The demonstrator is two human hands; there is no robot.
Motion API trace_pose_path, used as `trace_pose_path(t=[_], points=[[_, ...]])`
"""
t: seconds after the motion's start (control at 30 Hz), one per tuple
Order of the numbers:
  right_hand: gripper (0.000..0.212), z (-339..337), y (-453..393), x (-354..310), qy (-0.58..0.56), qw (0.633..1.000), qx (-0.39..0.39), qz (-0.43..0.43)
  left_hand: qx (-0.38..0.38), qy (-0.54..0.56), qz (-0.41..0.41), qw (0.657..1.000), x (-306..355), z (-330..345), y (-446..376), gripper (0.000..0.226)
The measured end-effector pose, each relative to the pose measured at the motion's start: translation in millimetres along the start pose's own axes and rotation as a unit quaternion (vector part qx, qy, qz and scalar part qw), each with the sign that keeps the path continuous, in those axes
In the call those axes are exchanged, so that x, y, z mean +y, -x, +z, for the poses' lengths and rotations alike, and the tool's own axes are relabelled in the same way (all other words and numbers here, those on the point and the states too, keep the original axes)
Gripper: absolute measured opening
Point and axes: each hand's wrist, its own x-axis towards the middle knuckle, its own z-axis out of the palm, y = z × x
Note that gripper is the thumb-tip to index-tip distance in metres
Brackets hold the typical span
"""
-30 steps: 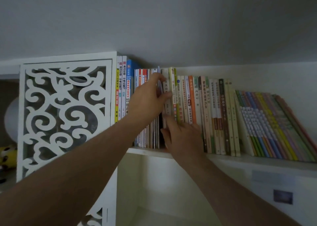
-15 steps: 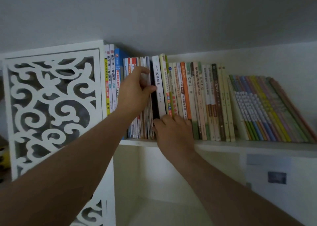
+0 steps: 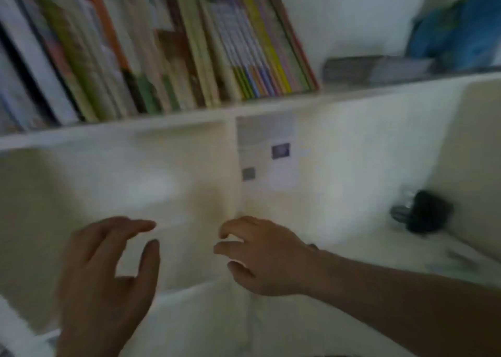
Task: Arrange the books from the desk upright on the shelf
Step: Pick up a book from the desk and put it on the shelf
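White shelving fills my head view, all of it smeared by motion blur. Along the shelf [image 3: 189,114] stands a row of books [image 3: 162,44], spines out and mostly upright, the ones at the right end leaning left against their neighbours; I judge they are packed close so they prop one another. Right of the row, well apart from it, something flat and dark lies on the same shelf, too blurred for me to name. Below, a pale label [image 3: 267,150] is stuck to the white panel.

Lower down, both hands hang in front of the compartment under the shelf. My left hand [image 3: 105,278] has its fingers [image 3: 130,228] spread and relaxed, holding nothing. My right hand [image 3: 264,259] is loosely curled, also empty. Neither touches a book. I take it the hands are free to fetch another book from the surface, which is not in sight. A dark object [image 3: 425,211] sits far right; I cannot tell what.
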Motion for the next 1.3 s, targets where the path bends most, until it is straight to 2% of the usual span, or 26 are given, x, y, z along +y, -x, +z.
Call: trace_pose_path(t=[0.07,0.13,0.2,0.3,0.37,0.43,0.53,0.63,0.73,0.8,0.87,0.93,1.0,1.07,1.17,1.23,1.3], points=[[0.031,37.0,104.6,35.3,-0.009,0.987,-0.1,0.125,-0.094,0.071,-0.044,0.992,20.6,53.5,60.7,0.022],[0.032,61.9,208.2,67.5,-0.016,0.949,-0.17,0.264,-0.203,0.131,-0.08,0.967,49.5,110.5,105.7,0.023],[0.036,76.8,298.2,95.4,-0.021,0.885,-0.242,0.398,-0.307,0.165,-0.102,0.932,76.1,166.7,144.7,0.01],[0.038,88.5,394.7,142.1,-0.031,0.784,-0.296,0.545,-0.444,0.2,-0.128,0.864,112.1,248.6,186.4,0.036],[0.039,97.2,447.1,181.9,-0.048,0.729,-0.307,0.61,-0.519,0.206,-0.116,0.821,141.4,298.4,203.2,0.025],[0.042,102.5,491.2,221.3,-0.059,0.689,-0.31,0.652,-0.57,0.213,-0.097,0.787,176.8,347.0,211.2,0.022],[0.049,110.2,546.0,279.3,-0.064,0.662,-0.327,0.672,-0.625,0.201,-0.06,0.752,236.8,419.2,217.6,0.026],[0.06,116.7,592.4,336.3,-0.051,0.671,-0.355,0.649,-0.681,0.191,-0.026,0.706,295.4,489.3,225.6,0.026],[0.099,123.4,637.1,378.6,-0.033,0.695,-0.444,0.565,-0.721,0.16,0.017,0.674,348.2,547.3,223.3,0.027],[0.109,126.7,661.2,403.4,-0.03,0.717,-0.463,0.52,-0.734,0.143,0.045,0.662,378.8,582.0,220.4,0.029],[0.107,129.0,676.3,421.8,-0.007,0.751,-0.469,0.465,-0.739,0.138,0.07,0.656,407.4,613.2,220.2,0.031],[0.102,136.3,688.5,431.4,0.018,0.769,-0.48,0.421,-0.74,0.134,0.098,0.651,431.8,639.8,224.7,0.038],[0.093,143.3,698.5,432.7,0.025,0.79,-0.466,0.398,-0.743,0.123,0.123,0.647,459.5,665.4,234.9,0.05],[0.085,144.2,701.7,431.4,0.039,0.819,-0.429,0.38,-0.732,0.116,0.141,0.657,486.1,689.3,244.8,0.062],[0.066,142.6,710.5,432.9,0.022,0.849,-0.356,0.39,-0.708,0.086,0.197,0.673,517.3,720.3,261.2,0.079],[0.054,147.0,723.6,432.1,0.003,0.864,-0.311,0.396,-0.718,0.036,0.21,0.663,531.8,731.9,269.0,0.099],[0.049,147.9,739.4,432.0,-0.034,0.859,-0.258,0.441,-0.717,-0.011,0.231,0.657,542.4,739.7,274.3,0.112]])
